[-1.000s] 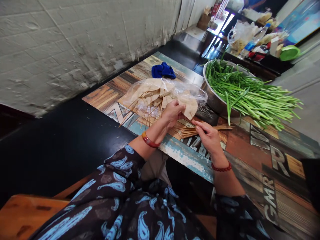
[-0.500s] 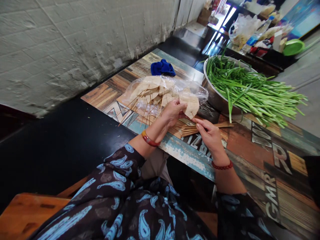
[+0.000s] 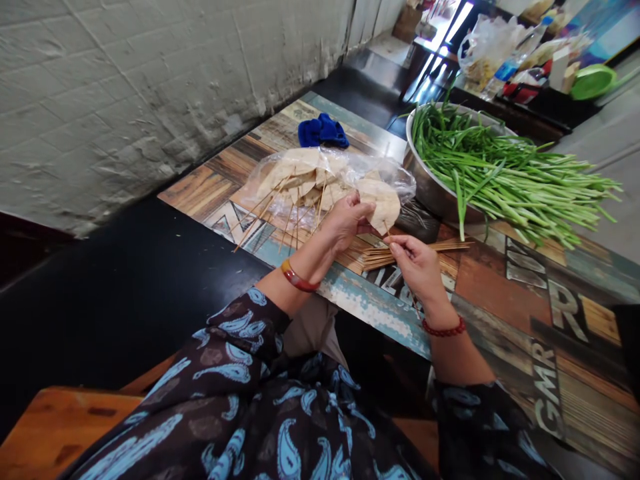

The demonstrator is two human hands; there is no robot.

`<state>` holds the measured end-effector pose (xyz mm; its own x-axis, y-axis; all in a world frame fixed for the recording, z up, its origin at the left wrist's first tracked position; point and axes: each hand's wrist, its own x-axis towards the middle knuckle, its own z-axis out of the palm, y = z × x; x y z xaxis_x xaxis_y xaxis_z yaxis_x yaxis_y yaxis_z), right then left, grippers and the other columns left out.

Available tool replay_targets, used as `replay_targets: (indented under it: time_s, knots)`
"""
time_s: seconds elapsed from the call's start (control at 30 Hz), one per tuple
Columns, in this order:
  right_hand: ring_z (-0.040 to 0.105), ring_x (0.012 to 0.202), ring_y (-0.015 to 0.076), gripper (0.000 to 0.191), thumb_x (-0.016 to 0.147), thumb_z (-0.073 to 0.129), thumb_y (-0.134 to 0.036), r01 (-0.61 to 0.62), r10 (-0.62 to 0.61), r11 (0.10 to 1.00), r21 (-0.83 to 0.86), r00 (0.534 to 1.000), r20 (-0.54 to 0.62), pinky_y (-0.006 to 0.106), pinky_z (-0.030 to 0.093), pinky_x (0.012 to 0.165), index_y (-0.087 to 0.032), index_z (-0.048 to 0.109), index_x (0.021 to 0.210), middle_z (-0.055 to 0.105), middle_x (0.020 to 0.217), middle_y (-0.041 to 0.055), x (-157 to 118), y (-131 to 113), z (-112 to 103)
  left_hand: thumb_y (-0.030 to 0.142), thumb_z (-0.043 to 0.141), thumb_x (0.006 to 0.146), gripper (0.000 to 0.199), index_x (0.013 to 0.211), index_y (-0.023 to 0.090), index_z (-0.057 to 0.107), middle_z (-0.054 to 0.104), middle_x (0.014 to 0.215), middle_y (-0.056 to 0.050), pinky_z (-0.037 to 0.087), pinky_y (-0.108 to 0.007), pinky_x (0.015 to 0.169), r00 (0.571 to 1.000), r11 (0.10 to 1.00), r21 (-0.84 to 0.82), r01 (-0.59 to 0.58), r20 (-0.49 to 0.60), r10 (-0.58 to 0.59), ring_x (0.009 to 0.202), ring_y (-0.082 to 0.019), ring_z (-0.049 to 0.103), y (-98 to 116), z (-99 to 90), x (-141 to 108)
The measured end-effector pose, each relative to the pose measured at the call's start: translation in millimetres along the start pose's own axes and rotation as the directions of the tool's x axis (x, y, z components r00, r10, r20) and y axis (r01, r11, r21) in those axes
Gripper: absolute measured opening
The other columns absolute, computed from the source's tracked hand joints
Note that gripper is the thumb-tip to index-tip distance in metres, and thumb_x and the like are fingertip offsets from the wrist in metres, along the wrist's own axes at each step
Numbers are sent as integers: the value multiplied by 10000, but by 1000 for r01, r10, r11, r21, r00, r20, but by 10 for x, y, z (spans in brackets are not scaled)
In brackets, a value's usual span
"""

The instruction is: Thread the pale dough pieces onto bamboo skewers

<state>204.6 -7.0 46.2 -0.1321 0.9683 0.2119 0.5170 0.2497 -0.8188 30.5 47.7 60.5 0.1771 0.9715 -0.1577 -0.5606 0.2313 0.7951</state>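
Note:
My left hand [image 3: 351, 220] pinches the left edge of a thin, pale beige sheet [image 3: 381, 202] that looks like tofu skin. A thin wooden skewer [image 3: 387, 230] meets the sheet's lower edge, and my right hand [image 3: 414, 259] grips it lower down between thumb and fingers. Just behind my left hand, more beige sheets [image 3: 295, 175] lie on a clear plastic bag [image 3: 400, 175], several with skewers stuck in them pointing toward me. A bundle of bare skewers [image 3: 380, 259] rests on the table beneath and between my hands.
A metal basin [image 3: 411, 150] piled with long green garlic chives [image 3: 510, 180] stands at the right, stalks hanging over its rim. A blue cloth [image 3: 323, 131] lies behind the bag on the patterned table [image 3: 200, 183]. Farther back are a plastic bottle [image 3: 515, 63] and a green bowl [image 3: 593, 82].
The skewer under the sheet shows more plainly between sheet and right hand. Both hands keep nearly the same place, and the view has shifted slightly.

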Motion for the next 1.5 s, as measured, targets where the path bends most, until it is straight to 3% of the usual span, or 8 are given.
replay_targets:
  time_s: [0.2,0.3,0.5,0.93,1.2,1.3,1.5]
  knots:
    - [588,652,165,259,893,546,-350,30,-30,1000,0,999,15,295,459,598,-181,729,965,731,877,60,4,-18,-14,198,694,735,181,890,143,619,695,816,-43,544,-276,715,1000,997,-78,-3,-20,1,740,-153,671,17,1,19]
    - [564,610,145,247,887,555,-337,15,-16,1000,22,999,37,279,439,566,-178,730,958,730,858,49,-5,-23,-21,157,711,712,202,896,139,629,691,814,-39,541,-275,727,1000,999,-47,14,-13,-15,735,-147,668,18,-1,22]
    - [616,702,164,223,881,566,-313,-11,10,999,36,1000,24,276,460,604,-171,733,921,733,858,51,-10,-25,-3,164,764,674,240,867,138,624,668,715,-7,544,-257,714,1000,1000,16,25,-1,-25,714,-145,671,-13,4,36]
    - [644,741,179,174,864,578,-265,64,-64,998,27,998,-26,293,486,650,-176,728,857,745,847,54,18,1,20,213,775,695,355,1013,154,629,708,753,-15,557,-267,752,999,996,80,46,-7,-45,780,-172,706,-21,50,44]
    - [662,770,192,191,884,561,-275,111,-110,994,10,993,-39,317,500,706,-184,728,875,758,902,60,15,-4,-7,267,660,796,145,870,150,616,702,834,-44,550,-272,771,997,999,40,35,-71,-32,881,-186,691,-9,5,71]
    - [657,760,188,194,889,556,-265,130,-129,991,11,991,-33,317,498,713,-180,730,887,756,886,62,4,-15,-26,271,642,804,133,849,151,606,698,830,-50,551,-274,767,994,999,33,24,-106,-20,904,-193,684,-9,-20,87]
    - [649,743,178,193,886,557,-239,118,-117,993,13,992,-42,304,492,695,-164,735,902,755,893,67,-17,-41,-42,283,683,761,190,874,145,619,694,785,-48,559,-298,737,997,998,60,-4,-71,8,832,-194,684,-57,-51,100]
